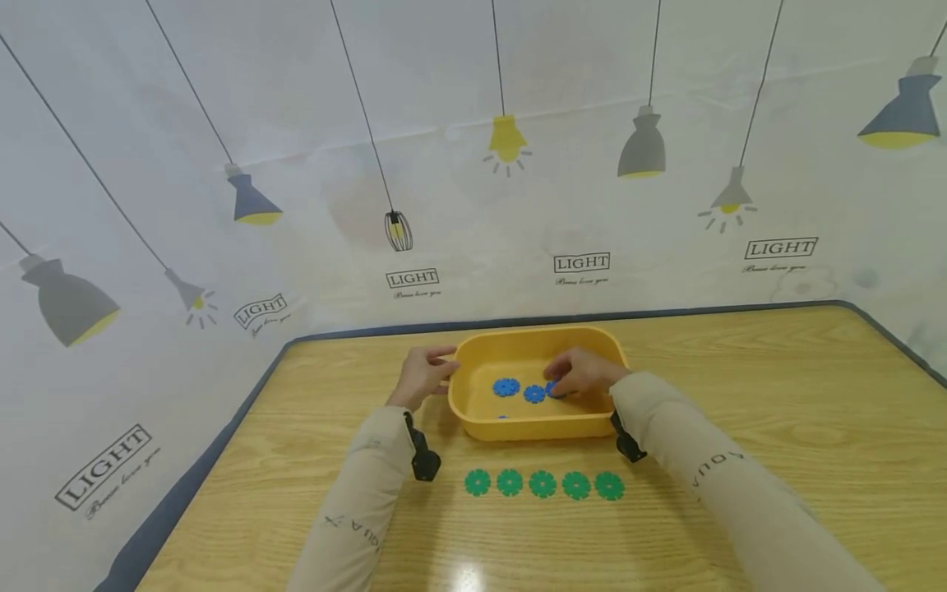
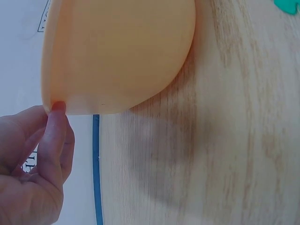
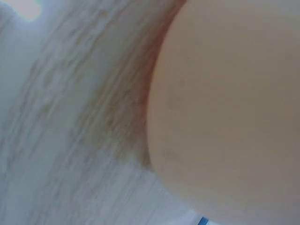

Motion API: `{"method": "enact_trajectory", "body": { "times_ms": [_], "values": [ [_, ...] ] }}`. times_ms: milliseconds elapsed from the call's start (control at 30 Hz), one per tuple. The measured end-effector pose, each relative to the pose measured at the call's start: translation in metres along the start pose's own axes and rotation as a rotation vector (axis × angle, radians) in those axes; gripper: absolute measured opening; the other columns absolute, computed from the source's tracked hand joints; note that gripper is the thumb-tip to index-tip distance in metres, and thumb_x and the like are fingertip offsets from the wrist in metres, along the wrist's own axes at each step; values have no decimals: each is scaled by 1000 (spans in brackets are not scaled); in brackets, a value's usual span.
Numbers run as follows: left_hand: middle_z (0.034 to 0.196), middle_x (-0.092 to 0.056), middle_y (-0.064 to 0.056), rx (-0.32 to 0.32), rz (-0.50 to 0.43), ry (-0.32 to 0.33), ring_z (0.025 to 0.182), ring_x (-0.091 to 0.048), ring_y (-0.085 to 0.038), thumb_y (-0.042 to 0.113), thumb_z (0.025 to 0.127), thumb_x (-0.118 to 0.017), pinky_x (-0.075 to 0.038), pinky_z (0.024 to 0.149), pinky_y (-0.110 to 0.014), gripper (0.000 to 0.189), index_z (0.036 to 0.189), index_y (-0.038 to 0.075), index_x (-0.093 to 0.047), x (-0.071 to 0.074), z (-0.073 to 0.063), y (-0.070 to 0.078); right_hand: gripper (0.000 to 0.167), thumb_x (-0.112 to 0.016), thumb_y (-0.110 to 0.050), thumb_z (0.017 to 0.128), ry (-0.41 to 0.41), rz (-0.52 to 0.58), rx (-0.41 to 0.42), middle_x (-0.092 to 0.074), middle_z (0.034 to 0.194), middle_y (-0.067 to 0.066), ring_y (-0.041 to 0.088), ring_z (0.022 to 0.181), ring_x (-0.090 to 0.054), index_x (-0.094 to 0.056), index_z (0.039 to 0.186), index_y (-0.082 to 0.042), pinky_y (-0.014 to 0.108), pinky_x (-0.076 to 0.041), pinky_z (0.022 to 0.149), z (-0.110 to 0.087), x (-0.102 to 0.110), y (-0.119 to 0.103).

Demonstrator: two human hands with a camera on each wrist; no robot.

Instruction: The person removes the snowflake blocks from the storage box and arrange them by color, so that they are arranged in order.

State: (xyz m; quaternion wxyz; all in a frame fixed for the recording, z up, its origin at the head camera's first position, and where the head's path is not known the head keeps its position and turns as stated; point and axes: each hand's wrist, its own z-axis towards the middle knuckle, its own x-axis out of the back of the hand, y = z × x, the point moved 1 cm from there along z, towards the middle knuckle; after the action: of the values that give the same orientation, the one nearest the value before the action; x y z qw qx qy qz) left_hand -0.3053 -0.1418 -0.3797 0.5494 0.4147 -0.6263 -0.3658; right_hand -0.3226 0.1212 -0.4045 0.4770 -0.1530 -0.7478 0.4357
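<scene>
A yellow plastic basin (image 1: 533, 429) stands on the table. In the head view several blue notched discs, like flower-shaped building pieces, lie inside it, among them one on the left (image 1: 506, 386) and one near the middle (image 1: 534, 394). My left hand (image 1: 423, 375) pinches the basin's left rim; in the left wrist view the left hand (image 2: 40, 164) has its thumb and fingers on either side of the rim. My right hand (image 1: 584, 370) reaches into the basin, its thumb and fingers around a blue disc (image 1: 552, 390) they partly cover. The right wrist view shows only the basin's outer wall (image 3: 225, 112), with that hand hidden.
Several green notched discs (image 1: 542, 483) lie in a row on the wooden table (image 1: 777, 411) in front of the basin. Behind the table hangs a pale wall covering (image 1: 459, 181) printed with lamps.
</scene>
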Motion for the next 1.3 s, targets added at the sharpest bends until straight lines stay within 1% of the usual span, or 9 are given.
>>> {"method": "enact_trajectory", "body": {
  "times_ms": [167,367,533,633,867,933,1033,1167,1300],
  "values": [
    [98,-58,-19,-4,-1,1,84,-62,-28,8,84,-59,-55,60,-29,36,120,5,-55,0,0,0,36,-65,0,77,-4,-33,9,-56,109,21,31,101,-52,-55,110,11,36,-48,84,1,-1,0],
    [98,-58,-20,-5,-11,-4,85,-61,-29,7,84,-59,-55,60,-30,37,120,4,-55,-1,-1,1,32,-65,1,77,4,-55,-2,-59,104,18,29,97,-53,-58,106,10,37,-47,84,-2,-2,-2],
    [97,-58,-19,0,-11,-3,86,-61,-30,7,84,-59,-55,60,-30,38,121,4,-54,-1,-1,1,25,-65,3,76,-3,-48,0,-59,96,15,23,88,-53,-60,99,8,33,-48,78,-4,-2,-2],
    [97,-58,-19,3,-11,0,86,-61,-30,7,84,-60,-55,60,-29,37,121,4,-55,-1,-1,2,21,-65,4,75,-10,-37,23,-57,90,14,20,82,-51,-59,95,7,30,-47,73,-5,-2,-2],
    [98,-58,-19,8,-8,5,87,-61,-29,7,84,-59,-55,61,-29,37,120,4,-55,-2,0,3,12,-60,7,77,-10,-50,117,-56,83,12,19,76,-51,-57,88,6,28,-47,69,-7,1,-4],
    [99,-58,-19,7,-8,4,87,-61,-29,7,84,-59,-55,61,-29,37,121,4,-55,-2,0,3,10,-59,8,77,-15,-39,129,-56,80,11,17,73,-50,-57,88,7,25,-46,65,-9,1,-6],
    [99,-58,-19,3,-14,5,86,-61,-29,7,84,-59,-55,60,-30,37,121,4,-55,-2,0,2,10,-58,8,78,-28,-3,126,-56,77,11,15,70,-50,-58,88,9,24,-48,62,-14,0,-9],
    [98,-58,-19,2,-16,8,84,-62,-28,7,84,-60,-55,60,-29,37,120,4,-55,-2,-1,1,11,-57,8,79,-49,48,114,-55,76,11,15,68,-52,-58,90,10,31,-54,63,-19,1,-11],
    [98,-58,-19,8,-13,12,84,-62,-28,7,84,-60,-55,60,-30,37,120,4,-55,-1,-1,1,12,-57,5,80,-38,46,127,-56,78,9,15,69,-53,-60,92,8,33,-54,65,-25,2,-16]
  ]
}}
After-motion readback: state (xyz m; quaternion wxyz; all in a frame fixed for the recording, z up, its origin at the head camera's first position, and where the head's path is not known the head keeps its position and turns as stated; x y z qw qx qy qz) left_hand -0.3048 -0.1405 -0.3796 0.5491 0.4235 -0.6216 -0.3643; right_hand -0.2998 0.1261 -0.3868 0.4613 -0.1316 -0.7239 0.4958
